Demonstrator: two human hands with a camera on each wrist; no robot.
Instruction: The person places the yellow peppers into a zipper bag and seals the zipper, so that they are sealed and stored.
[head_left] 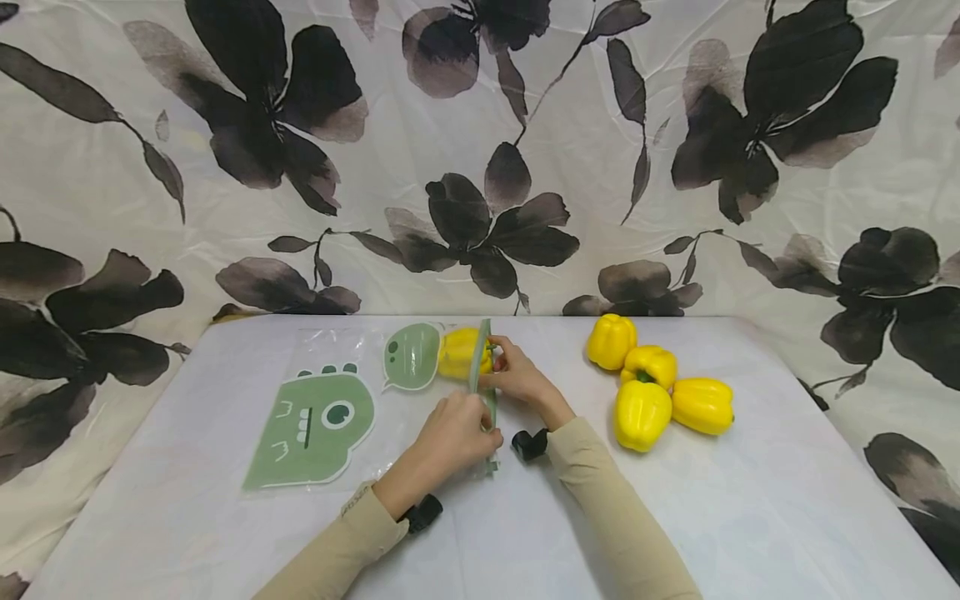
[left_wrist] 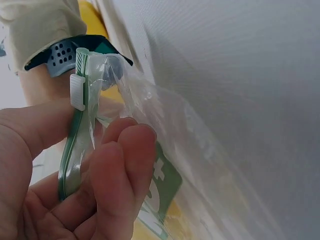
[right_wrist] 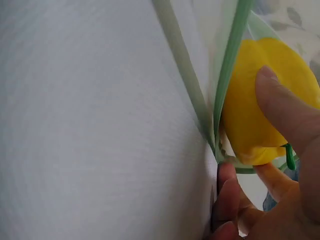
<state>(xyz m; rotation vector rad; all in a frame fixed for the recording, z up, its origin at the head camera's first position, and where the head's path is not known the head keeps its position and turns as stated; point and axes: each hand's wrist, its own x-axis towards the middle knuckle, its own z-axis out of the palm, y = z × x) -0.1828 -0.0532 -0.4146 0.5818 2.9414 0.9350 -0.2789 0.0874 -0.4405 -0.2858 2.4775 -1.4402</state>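
Observation:
A clear zip bag [head_left: 318,429] printed with a green dinosaur lies on the white table, its green-edged mouth facing right. My left hand [head_left: 457,429] pinches that green zip edge [left_wrist: 72,150] below the pepper; a white slider [left_wrist: 77,92] sits on the strip near my fingers. At the mouth, my right hand [head_left: 519,373] holds a yellow bell pepper [right_wrist: 252,107] that lies mostly inside the bag. My right thumb [right_wrist: 282,107] presses on the pepper's side, with other fingers beneath it near the green stem [right_wrist: 290,156]. The speech-bubble print [head_left: 412,357] is just left of the pepper.
To the right of my right hand, several more yellow bell peppers [head_left: 642,417] lie in a loose cluster. A floral cloth [head_left: 480,150] hangs behind the table's back edge. Each wrist carries a small black camera [head_left: 529,445].

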